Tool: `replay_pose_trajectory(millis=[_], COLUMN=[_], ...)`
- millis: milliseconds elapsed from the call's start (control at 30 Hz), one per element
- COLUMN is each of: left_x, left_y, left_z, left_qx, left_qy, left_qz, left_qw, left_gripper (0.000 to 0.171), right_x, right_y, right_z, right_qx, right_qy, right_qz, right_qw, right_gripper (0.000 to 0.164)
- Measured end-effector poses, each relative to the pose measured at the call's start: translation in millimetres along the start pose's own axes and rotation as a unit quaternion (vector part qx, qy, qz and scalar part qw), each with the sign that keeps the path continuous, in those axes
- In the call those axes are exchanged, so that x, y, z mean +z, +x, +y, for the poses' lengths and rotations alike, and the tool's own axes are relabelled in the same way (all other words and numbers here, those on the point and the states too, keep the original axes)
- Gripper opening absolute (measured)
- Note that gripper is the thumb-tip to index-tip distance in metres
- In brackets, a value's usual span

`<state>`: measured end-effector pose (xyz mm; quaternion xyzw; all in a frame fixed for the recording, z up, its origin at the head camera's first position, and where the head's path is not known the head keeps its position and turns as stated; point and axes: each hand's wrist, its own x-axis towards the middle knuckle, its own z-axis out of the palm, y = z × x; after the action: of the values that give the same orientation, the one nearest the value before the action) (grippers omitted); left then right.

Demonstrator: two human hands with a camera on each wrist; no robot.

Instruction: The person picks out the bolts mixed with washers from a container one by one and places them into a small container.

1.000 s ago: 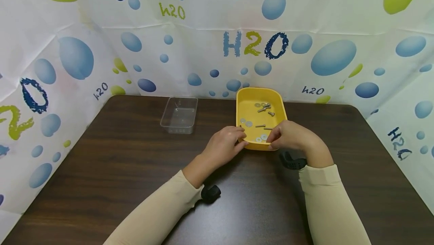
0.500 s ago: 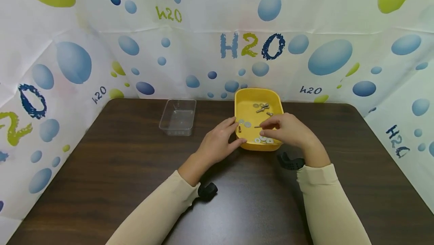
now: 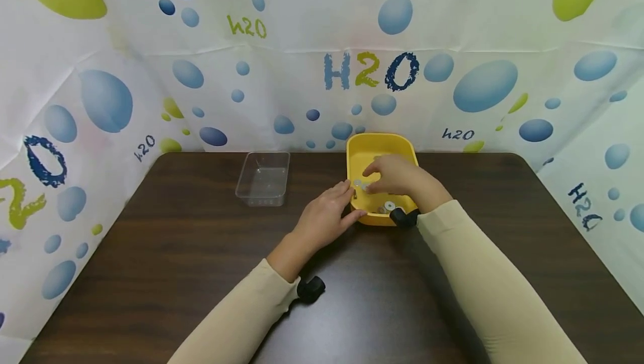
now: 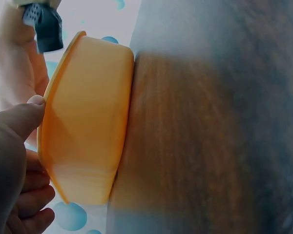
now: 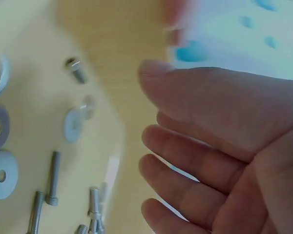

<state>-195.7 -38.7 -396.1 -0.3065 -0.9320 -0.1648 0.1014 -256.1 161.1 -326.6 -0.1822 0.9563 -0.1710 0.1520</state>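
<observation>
The yellow plastic tray [image 3: 361, 151] stands at the back of the table. My left hand [image 3: 322, 216] rests at its near left corner, with the thumb [image 4: 33, 107] touching the rim and the fingers along the left side. Over the tray's middle hovers my right hand [image 3: 397, 176], thumb and index finger spread, nothing seen between them. Several flat washers [image 5: 10, 168] and several socket-head screws [image 5: 54, 178] lie loose inside the tray, as the right wrist view shows. From the head view, the right hand hides much of what lies there.
A clear plastic box [image 3: 264, 178] stands to the left of the tray. Behind both hangs a white sheet [image 3: 292, 81] with blue and green printed drops. The dark wooden table [image 3: 166, 241] extends left and right of the arms.
My right hand has moved from the tray's near right corner to over its middle, leftward and farther from me. The left hand's fingers have straightened along the left rim.
</observation>
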Motion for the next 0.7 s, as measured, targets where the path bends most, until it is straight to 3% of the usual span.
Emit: replay_pose_trajectory(millis=[467,700], left_x=[1.0,0.4], left_y=[-3.1,-2.8], left_z=[-1.8,-1.5], left_qx=[-0.010,0.001], left_qy=[-0.014,-0.006], left_qz=[-0.005,0.001], left_qw=[0.9998,1.0000], left_gripper=[0.065,0.063], right_x=[3.6,10.0], right_y=[50.7,61.1], right_z=[-15.5,-15.1], right_qx=[0.019,0.034], right_qy=[-0.027,-0.046], right_qz=[-0.134,-0.158], right_qw=[0.990,0.986], right_gripper=[0.034,0.024])
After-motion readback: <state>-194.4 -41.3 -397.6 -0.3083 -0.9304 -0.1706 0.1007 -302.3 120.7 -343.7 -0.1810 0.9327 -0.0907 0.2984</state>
